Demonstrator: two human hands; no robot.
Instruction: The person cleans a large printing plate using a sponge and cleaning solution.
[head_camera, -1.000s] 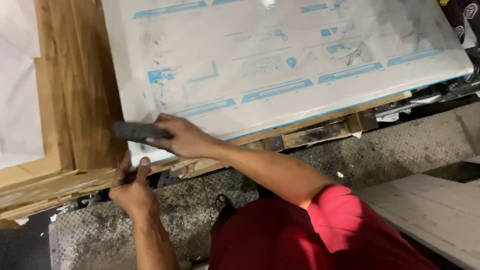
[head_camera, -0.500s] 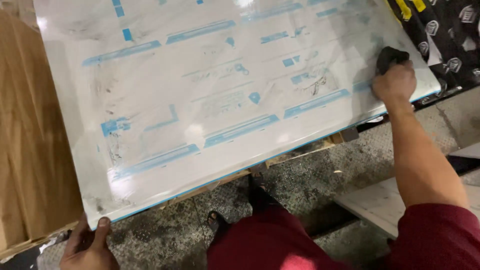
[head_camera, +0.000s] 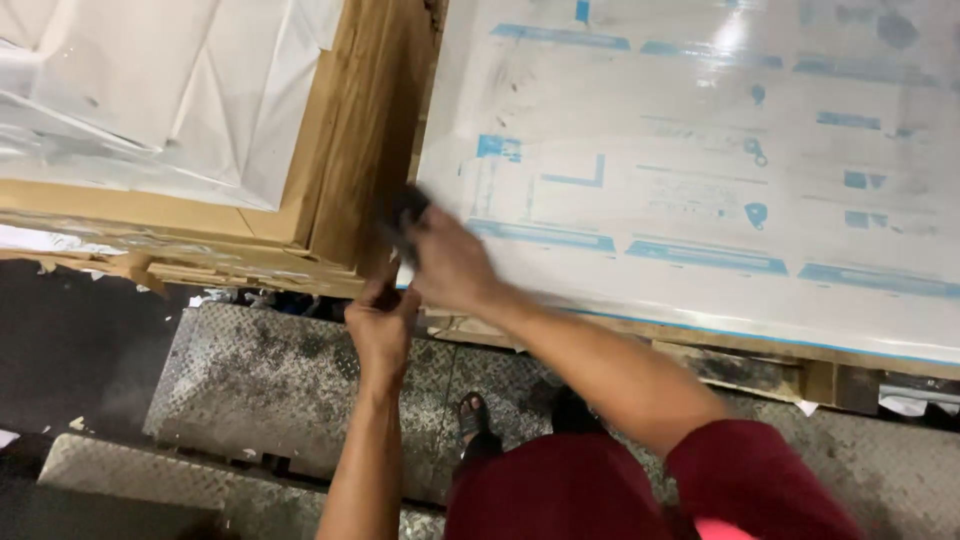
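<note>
Right hand (head_camera: 452, 262): clenched on a small dark block-like tool (head_camera: 405, 215), blurred, so exact kind can't be told; tool sits at the fingertips, pressed at the near-left corner of the sheet.
Left hand (head_camera: 382, 322): just below the right hand, touching it at the knuckles; fingers curled round the corner edge, grip looks closed but what's pinched is hidden.
Sheet: large white glossy panel w/ blue printed marks under clear film (head_camera: 700, 170), spreads up and to the right of both hands.
Left of hands: brown cardboard-edged stack (head_camera: 365, 140) topped w/ crinkled white plastic wrap (head_camera: 150, 90), butting the panel's side.
Under panel: rough wooden pallet edge (head_camera: 740, 365), just right of the right forearm.
Below hands: grey tread-plate metal step (head_camera: 260, 370); dark sandalled foot (head_camera: 472, 420) on it.
Risk 1: tool slips off the corner and gouges the film, since both hands crowd one spot.
Risk 2: left fingers sit v. close to the tool; a slip could nick them.
Risk 3: leaning over the step edge, footing could go.
</note>
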